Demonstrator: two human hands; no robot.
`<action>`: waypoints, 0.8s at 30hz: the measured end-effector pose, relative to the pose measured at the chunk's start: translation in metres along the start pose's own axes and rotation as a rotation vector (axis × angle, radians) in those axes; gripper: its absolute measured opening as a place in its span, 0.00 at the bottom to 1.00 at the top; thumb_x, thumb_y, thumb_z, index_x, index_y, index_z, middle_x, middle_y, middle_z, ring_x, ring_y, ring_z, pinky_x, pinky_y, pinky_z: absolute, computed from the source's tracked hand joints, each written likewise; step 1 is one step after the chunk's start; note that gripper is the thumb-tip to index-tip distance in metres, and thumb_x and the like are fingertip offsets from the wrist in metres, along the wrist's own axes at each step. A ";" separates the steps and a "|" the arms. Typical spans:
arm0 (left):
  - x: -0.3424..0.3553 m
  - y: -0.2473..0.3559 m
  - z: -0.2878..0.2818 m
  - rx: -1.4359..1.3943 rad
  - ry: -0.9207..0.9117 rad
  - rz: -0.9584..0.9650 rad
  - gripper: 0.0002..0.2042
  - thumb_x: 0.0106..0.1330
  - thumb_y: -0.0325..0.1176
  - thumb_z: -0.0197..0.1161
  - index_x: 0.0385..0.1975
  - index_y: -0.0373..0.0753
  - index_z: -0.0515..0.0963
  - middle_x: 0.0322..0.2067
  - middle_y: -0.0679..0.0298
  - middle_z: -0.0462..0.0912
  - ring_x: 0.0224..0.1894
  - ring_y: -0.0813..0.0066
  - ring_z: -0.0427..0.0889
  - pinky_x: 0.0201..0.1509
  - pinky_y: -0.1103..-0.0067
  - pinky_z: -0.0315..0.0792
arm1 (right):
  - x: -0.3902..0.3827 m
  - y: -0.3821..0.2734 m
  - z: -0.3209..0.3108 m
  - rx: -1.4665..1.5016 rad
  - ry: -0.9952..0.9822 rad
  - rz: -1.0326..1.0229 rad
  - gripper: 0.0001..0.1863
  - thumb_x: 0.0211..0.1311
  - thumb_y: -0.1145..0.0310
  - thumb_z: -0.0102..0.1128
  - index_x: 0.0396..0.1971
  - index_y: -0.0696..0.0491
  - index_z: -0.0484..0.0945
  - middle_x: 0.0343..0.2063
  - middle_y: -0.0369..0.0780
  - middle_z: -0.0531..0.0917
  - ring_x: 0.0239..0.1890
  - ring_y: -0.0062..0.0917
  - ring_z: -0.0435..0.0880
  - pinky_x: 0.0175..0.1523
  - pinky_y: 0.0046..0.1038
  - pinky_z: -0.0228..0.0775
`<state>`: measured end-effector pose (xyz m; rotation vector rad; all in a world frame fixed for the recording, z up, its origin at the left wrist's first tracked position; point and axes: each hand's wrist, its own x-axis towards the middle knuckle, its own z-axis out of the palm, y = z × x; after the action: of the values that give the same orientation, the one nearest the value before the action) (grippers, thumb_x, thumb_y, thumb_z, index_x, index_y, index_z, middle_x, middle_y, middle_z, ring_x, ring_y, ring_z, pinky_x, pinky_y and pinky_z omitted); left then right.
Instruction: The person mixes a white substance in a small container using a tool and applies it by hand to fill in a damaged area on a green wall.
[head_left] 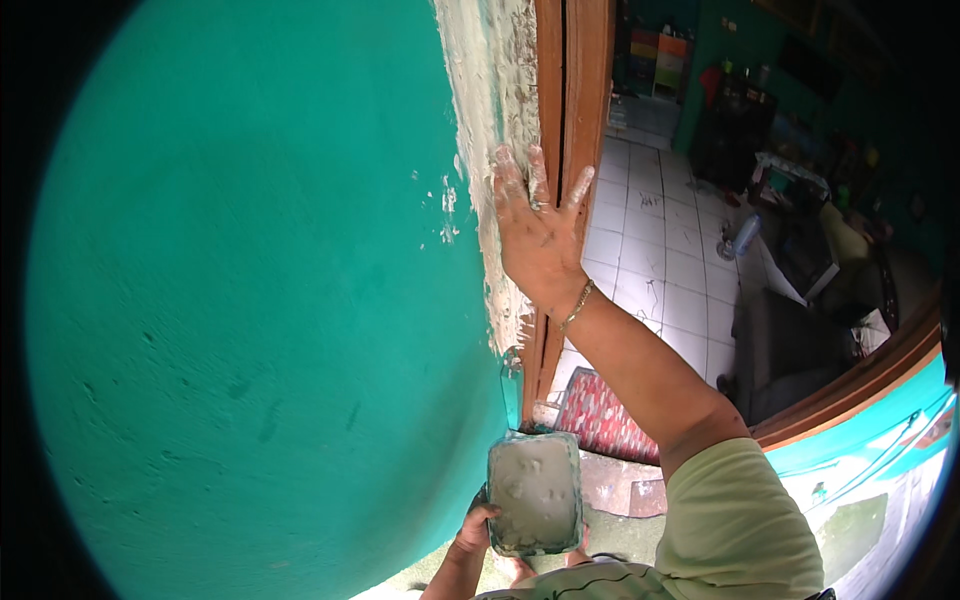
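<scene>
My right hand (543, 240) lies with its fingers spread against a strip of wet whitish plaster (490, 90) along the wall's edge. Its fingertips are smeared with the same paste, and one finger reaches over the brown wooden door frame (583, 90). No tool shows in this hand. Low in front of me, my left hand (474, 527) grips the left side of a rectangular tub (577, 470). Pale, wet plaster fills much of the tub's inside.
A green wall (270, 250) with small plaster splashes takes up the left. Through the doorway lie a white tiled floor (670, 240), a red patterned doormat (605, 415), a plastic bottle (746, 234) and a dark chair (795, 345). My bare feet show beneath the tub.
</scene>
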<state>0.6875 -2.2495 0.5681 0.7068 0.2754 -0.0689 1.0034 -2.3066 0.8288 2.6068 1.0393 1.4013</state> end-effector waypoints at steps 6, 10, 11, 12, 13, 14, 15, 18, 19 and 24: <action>-0.001 -0.006 0.002 -0.023 -0.008 -0.025 0.34 0.45 0.30 0.59 0.59 0.32 0.66 0.51 0.53 0.76 0.53 0.59 0.76 0.59 0.66 0.71 | 0.003 0.000 -0.004 -0.177 -0.039 -0.135 0.24 0.60 0.71 0.47 0.57 0.64 0.70 0.70 0.53 0.52 0.72 0.49 0.48 0.60 0.79 0.33; -0.002 -0.013 -0.001 -0.060 -0.033 -0.064 0.33 0.46 0.30 0.59 0.59 0.31 0.66 0.50 0.53 0.76 0.52 0.59 0.76 0.58 0.65 0.72 | 0.003 0.006 -0.015 -0.233 -0.160 -0.265 0.23 0.62 0.72 0.45 0.55 0.66 0.71 0.69 0.54 0.52 0.73 0.47 0.47 0.61 0.78 0.35; -0.003 -0.011 0.004 -0.048 -0.028 -0.060 0.33 0.46 0.31 0.59 0.58 0.31 0.66 0.50 0.53 0.76 0.52 0.59 0.76 0.58 0.65 0.72 | 0.004 0.006 -0.017 -0.257 -0.216 -0.289 0.23 0.62 0.72 0.44 0.55 0.66 0.71 0.69 0.54 0.52 0.73 0.46 0.47 0.61 0.78 0.35; -0.006 -0.009 0.008 -0.030 -0.018 -0.045 0.33 0.46 0.31 0.59 0.58 0.31 0.66 0.50 0.53 0.76 0.52 0.59 0.76 0.58 0.65 0.72 | 0.000 0.005 -0.012 -0.242 -0.198 -0.296 0.23 0.62 0.72 0.44 0.55 0.65 0.71 0.70 0.53 0.52 0.73 0.46 0.47 0.62 0.77 0.34; -0.007 -0.007 0.009 -0.010 -0.018 -0.037 0.33 0.47 0.31 0.59 0.58 0.32 0.66 0.50 0.53 0.76 0.52 0.59 0.76 0.58 0.65 0.72 | -0.010 0.006 -0.004 -0.235 -0.183 -0.297 0.23 0.62 0.71 0.44 0.55 0.65 0.72 0.70 0.52 0.52 0.73 0.45 0.47 0.62 0.77 0.34; -0.008 -0.005 0.011 0.010 -0.017 -0.028 0.33 0.47 0.31 0.60 0.59 0.32 0.66 0.50 0.54 0.76 0.52 0.59 0.76 0.58 0.65 0.72 | -0.019 0.007 0.003 -0.228 -0.168 -0.298 0.23 0.62 0.71 0.44 0.55 0.64 0.72 0.70 0.51 0.53 0.73 0.44 0.47 0.63 0.76 0.33; -0.011 -0.004 0.013 0.009 -0.011 -0.012 0.33 0.47 0.32 0.60 0.58 0.32 0.66 0.50 0.54 0.76 0.52 0.60 0.76 0.58 0.65 0.72 | -0.024 0.005 0.004 -0.190 -0.190 -0.289 0.23 0.63 0.71 0.43 0.57 0.63 0.70 0.70 0.50 0.53 0.73 0.43 0.47 0.63 0.75 0.32; -0.018 -0.004 0.012 0.010 0.011 0.022 0.33 0.47 0.32 0.60 0.59 0.32 0.66 0.50 0.54 0.76 0.52 0.60 0.76 0.58 0.66 0.71 | -0.036 0.004 -0.001 -0.104 -0.255 -0.251 0.26 0.64 0.71 0.42 0.62 0.61 0.65 0.70 0.46 0.55 0.74 0.40 0.46 0.66 0.72 0.29; -0.019 -0.006 0.007 0.012 0.019 0.024 0.34 0.46 0.32 0.60 0.59 0.32 0.66 0.50 0.54 0.76 0.52 0.60 0.76 0.58 0.66 0.71 | -0.038 0.005 -0.007 -0.094 -0.276 -0.230 0.26 0.63 0.72 0.42 0.62 0.61 0.65 0.70 0.45 0.56 0.74 0.40 0.46 0.66 0.71 0.29; -0.031 -0.003 0.004 0.020 0.014 0.013 0.35 0.46 0.33 0.60 0.60 0.31 0.64 0.51 0.54 0.75 0.53 0.61 0.75 0.58 0.67 0.71 | 0.001 0.001 -0.039 0.149 0.068 -0.092 0.25 0.61 0.73 0.42 0.59 0.63 0.67 0.67 0.50 0.61 0.72 0.44 0.51 0.65 0.72 0.28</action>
<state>0.6580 -2.2553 0.5775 0.7293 0.2838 -0.0541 0.9756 -2.3186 0.8531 2.5881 1.3025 1.4545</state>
